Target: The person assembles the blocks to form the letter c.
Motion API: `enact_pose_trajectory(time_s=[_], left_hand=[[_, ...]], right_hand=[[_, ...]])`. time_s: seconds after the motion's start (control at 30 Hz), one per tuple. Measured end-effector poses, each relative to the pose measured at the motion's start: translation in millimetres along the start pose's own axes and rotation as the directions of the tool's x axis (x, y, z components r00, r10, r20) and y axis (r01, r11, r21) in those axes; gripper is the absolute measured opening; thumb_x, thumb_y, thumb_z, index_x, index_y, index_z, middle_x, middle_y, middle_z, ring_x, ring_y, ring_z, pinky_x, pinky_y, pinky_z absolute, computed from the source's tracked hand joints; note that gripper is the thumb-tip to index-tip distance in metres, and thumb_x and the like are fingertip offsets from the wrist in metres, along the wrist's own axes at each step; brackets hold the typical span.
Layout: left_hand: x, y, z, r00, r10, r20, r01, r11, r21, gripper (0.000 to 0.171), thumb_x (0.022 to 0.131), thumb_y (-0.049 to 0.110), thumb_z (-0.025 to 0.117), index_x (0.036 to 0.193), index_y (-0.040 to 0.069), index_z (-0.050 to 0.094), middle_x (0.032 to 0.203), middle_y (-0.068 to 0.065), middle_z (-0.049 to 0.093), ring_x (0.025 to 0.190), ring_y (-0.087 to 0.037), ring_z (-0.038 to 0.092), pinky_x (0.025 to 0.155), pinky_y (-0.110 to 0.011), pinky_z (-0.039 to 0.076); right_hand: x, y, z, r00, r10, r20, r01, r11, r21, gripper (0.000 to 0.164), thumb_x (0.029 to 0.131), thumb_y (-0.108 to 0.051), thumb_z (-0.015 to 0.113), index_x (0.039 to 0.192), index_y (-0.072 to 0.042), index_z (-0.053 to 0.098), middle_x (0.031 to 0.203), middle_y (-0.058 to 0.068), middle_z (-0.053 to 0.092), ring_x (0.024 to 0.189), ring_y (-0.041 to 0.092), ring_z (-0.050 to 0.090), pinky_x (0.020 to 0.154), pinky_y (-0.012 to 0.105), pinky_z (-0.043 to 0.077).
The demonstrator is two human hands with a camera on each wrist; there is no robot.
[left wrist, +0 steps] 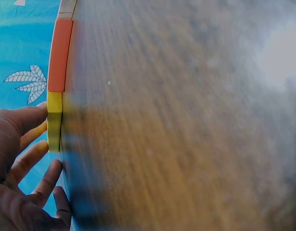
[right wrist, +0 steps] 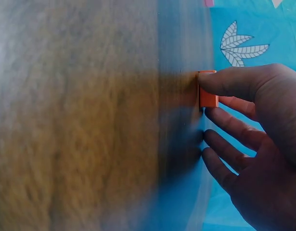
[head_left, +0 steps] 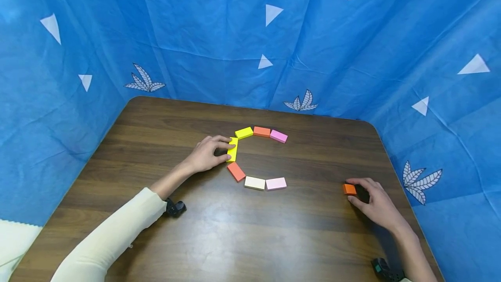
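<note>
My left hand [head_left: 207, 153] pinches a long yellow block [head_left: 233, 151] lying on the table, thumb near its lower end and fingers higher up. That yellow block [left wrist: 55, 120] also shows in the left wrist view, with an orange-red block [left wrist: 60, 55] beyond it. Over at the right, my right hand [head_left: 373, 201] holds a small orange block [head_left: 350, 189] between thumb and fingers at the tabletop. In the right wrist view, the thumb covers part of this orange block [right wrist: 209, 96], and the other fingers spread below it.
Blocks form a C open to the right. Its upper arm has a yellow block [head_left: 244, 132], a red-orange one [head_left: 262, 131] and a pink one [head_left: 278, 136]. Below are another red-orange block [head_left: 236, 172], a cream one [head_left: 255, 182] and a pale pink one [head_left: 276, 183]. Blue curtains [head_left: 223, 34] surround the table.
</note>
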State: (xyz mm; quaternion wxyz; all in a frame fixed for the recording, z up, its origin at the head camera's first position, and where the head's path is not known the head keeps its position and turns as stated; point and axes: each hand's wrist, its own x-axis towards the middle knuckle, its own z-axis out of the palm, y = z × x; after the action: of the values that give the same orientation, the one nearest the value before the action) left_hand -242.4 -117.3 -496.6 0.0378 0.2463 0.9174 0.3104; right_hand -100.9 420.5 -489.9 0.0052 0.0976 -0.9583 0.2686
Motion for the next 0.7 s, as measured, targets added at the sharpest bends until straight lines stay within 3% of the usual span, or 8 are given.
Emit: enact_pose_trajectory(time_s=[0.27,0.6,0.7], left_hand=[[0.9,-0.5,0.9,1.0,-0.004,0.001,0.004,1.0,0.004,0.043,0.101,0.03,0.078,0.142,0.019,0.073,0.157,-0.005,0.061,0.136,-0.036,0.055,0.105,-0.062,0.043],[0.2,-1.0,1.0,1.0,-0.008,0.005,0.008,1.0,0.002,0.043,0.101,0.031,0.077,0.143,0.019,0.073,0.158,-0.004,0.061,0.137,-0.037,0.054,0.104,-0.062,0.043],[0.0,-1.6,1.6,1.0,-0.008,0.004,0.008,1.0,0.001,0.043,0.101,0.031,0.078,0.142,0.019,0.073,0.158,-0.004,0.061,0.136,-0.036,0.054,0.103,-0.061,0.043]], right_hand=[[-0.3,3.7,3.7,0.998,-0.021,-0.058,0.018,0.999,-0.043,0.035,0.094,-0.005,0.082,0.127,-0.005,0.069,0.123,0.02,0.067,0.108,0.037,0.054,0.089,0.051,0.039],[4.3,-2.6,6.5,0.998,-0.017,-0.06,0.015,1.0,-0.02,0.034,0.095,-0.007,0.081,0.127,-0.006,0.07,0.125,0.02,0.069,0.114,0.042,0.057,0.094,0.063,0.042],[7.8,-6.9,8.3,0.999,-0.02,-0.048,0.019,0.999,-0.028,0.033,0.096,-0.008,0.081,0.128,-0.007,0.071,0.125,0.019,0.069,0.114,0.041,0.058,0.092,0.061,0.043]])
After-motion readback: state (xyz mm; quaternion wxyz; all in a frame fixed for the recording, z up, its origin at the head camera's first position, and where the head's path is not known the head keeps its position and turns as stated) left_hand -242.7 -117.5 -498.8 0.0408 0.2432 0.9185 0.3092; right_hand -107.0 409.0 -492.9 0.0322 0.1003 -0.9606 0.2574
